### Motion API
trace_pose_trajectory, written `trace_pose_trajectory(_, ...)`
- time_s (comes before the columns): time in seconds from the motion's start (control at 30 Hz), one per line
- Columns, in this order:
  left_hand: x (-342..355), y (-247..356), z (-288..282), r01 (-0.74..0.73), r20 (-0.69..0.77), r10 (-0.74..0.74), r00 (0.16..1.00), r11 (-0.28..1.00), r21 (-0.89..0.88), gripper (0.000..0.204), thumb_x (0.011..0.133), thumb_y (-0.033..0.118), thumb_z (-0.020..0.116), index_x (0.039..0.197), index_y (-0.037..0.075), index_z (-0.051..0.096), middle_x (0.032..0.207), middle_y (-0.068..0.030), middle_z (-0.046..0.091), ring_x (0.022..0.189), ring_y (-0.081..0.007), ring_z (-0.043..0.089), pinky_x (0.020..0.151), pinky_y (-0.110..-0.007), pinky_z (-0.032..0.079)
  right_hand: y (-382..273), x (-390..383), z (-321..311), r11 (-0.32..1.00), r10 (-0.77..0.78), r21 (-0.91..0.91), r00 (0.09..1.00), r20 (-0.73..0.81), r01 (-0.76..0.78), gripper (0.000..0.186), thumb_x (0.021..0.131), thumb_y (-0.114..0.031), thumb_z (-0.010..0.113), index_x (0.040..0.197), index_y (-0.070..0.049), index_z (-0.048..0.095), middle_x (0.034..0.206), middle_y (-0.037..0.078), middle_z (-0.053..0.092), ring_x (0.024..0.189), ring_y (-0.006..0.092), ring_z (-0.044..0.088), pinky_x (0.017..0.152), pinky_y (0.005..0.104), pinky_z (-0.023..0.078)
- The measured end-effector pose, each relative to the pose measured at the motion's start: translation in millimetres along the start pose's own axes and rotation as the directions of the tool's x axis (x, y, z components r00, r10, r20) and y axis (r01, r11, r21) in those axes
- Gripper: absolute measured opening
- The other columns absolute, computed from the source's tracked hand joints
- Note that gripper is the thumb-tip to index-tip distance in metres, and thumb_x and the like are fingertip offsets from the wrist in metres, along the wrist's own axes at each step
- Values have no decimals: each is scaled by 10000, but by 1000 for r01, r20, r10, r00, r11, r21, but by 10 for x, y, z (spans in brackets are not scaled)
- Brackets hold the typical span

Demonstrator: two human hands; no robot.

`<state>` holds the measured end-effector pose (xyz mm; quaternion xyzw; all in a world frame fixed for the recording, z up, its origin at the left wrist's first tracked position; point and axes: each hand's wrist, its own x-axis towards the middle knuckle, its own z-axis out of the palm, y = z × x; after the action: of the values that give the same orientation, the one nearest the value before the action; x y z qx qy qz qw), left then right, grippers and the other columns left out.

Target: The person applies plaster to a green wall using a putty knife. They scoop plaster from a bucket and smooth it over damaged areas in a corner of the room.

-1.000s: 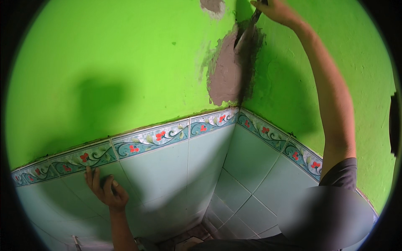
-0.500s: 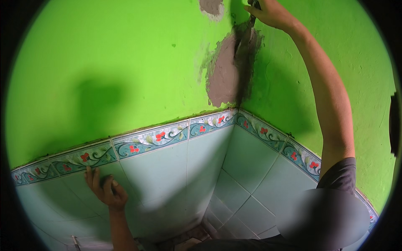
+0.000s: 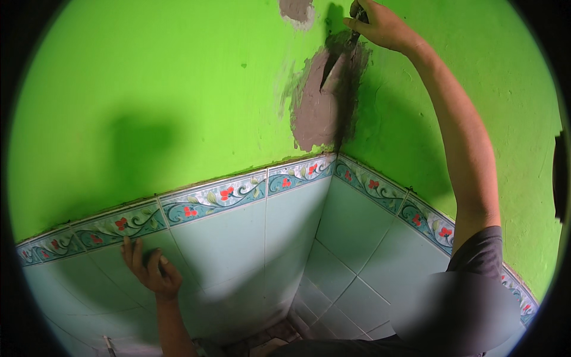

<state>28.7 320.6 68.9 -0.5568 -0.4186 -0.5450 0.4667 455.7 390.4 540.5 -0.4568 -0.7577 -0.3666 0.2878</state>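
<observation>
Trowel (image 3: 338, 69), in the head view: its pointed blade lies over rough grey-brown plaster (image 3: 312, 122) by the wall corner, the right hand (image 3: 386, 27) closed round its handle. Smooth green wall (image 3: 178, 59) leaves room leftward; flowered edging tiles (image 3: 208, 199) run below. The left hand (image 3: 151, 271), half open, grips nothing visible.

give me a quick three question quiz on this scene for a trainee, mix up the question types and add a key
1. True or false: the left hand holds the trowel.

2. What colour are the flowers on the border tiles?
a) yellow
b) red
c) purple

3. Fill in the missing word: the larger grey-brown patch lies ____ the border tiles.

Key
1. False; the right hand holds it by the handle.
2. b
3. above
</observation>
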Motion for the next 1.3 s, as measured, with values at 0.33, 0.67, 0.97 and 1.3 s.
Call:
trace_pose_trajectory(0.33,41,64,32,2,-19,-2,1000,1000,-18,167,1005,124,461,987,6,578,1360,-232,527,1391,-503,405,1142,-675,294,147,36,-691,987,121,-77,966,-228,-141,327,967,-253,665,1102,19,543,970,160,617,878,264,590,771,397,502)
trace_pose_trajectory(0.67,30,45,30,-3,-13,2,1000,1000,-26,145,993,103,465,1001,2,569,1374,-231,523,1396,-500,397,1151,-669,285,-173,81,-263,985,-149,-100,985,-83,141,226,984,-167,621,1086,6,518,1010,162,579,889,272,565,789,400,493)
trace_pose_trajectory(0.97,48,40,-11,-9,-22,9,1000,1000,-25,136,995,91,474,1013,-4,570,1369,-236,524,1392,-506,399,1144,-666,297,-740,-36,-366,867,-467,-225,882,-59,444,202,1008,-116,543,1106,32,448,1001,210,555,880,316,586,798,469,505)
trace_pose_trajectory(1.3,13,10,14,-5,-23,4,1000,999,-38,153,980,125,486,1024,27,595,1354,-227,532,1371,-515,430,1147,-685,291,-834,-114,-12,758,-580,-440,806,-117,482,164,1068,-113,357,1079,24,445,961,178,541,712,248,576,697,391,569)
